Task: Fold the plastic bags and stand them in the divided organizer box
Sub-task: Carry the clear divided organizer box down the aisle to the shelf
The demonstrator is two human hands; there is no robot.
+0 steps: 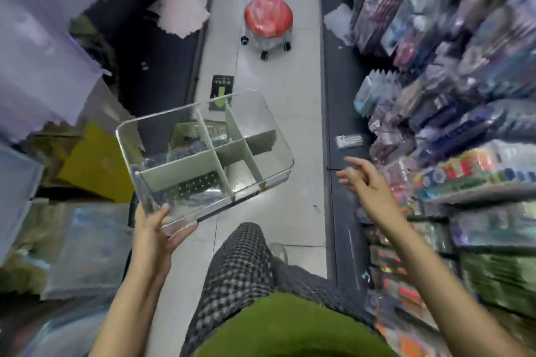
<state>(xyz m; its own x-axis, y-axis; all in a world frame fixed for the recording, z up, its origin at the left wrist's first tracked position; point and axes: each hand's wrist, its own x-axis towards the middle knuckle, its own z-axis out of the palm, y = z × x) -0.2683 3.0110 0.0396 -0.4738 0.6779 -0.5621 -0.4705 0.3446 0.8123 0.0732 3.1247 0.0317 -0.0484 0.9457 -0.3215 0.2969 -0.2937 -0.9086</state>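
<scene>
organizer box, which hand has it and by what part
The left hand grips the clear organizer box at its near bottom corner, fingers on the wall. The right hand holds nothing.

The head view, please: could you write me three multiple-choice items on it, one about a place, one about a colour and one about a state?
1. Where is the organizer box?
A. On the floor
B. Held up over the aisle by the left hand
C. On the stool

2. What colour is the stool seat?
A. Red
B. Blue
C. Black

3. What is the state of the right hand?
A. Gripping a bag
B. Gripping the box
C. Open, holding nothing

Answers:
1 B, the left hand's fingers curl round the box's near corner, with the floor showing through its clear walls.
2 A, the round seat is plainly red.
3 C, its fingers are spread in the air, apart from the box.
</scene>
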